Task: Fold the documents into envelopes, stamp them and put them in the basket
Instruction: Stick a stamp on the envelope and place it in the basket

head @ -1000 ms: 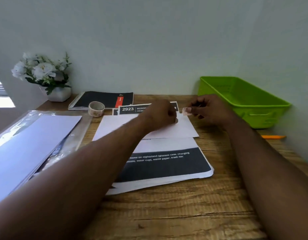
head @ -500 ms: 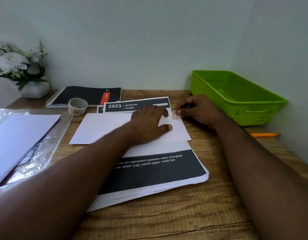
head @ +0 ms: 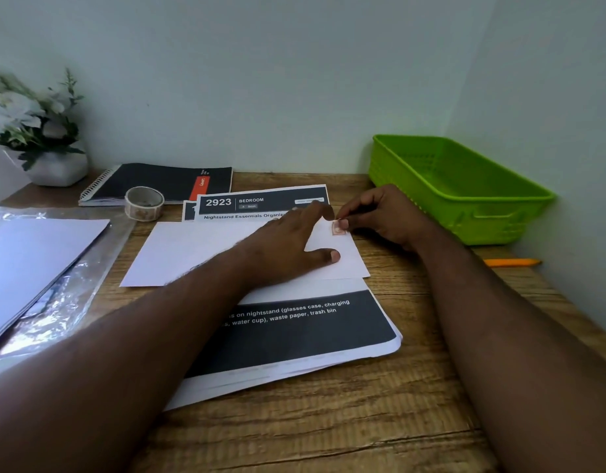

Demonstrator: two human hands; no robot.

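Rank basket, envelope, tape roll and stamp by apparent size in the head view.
1. Envelope and basket: look alike in extent, and the hand hides part of the envelope, so unranked.
2. Tape roll.
3. Stamp.

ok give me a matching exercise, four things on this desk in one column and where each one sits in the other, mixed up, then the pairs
Things:
1. stamp
2. tape roll
3. green basket
4. orange pen

Places:
a. far right, by the wall corner
b. top right corner of the white envelope
c. in front of the black notebook
d. on the desk, nearer than the basket, by the right wall

Pairs: 1-b, 2-c, 3-a, 4-d
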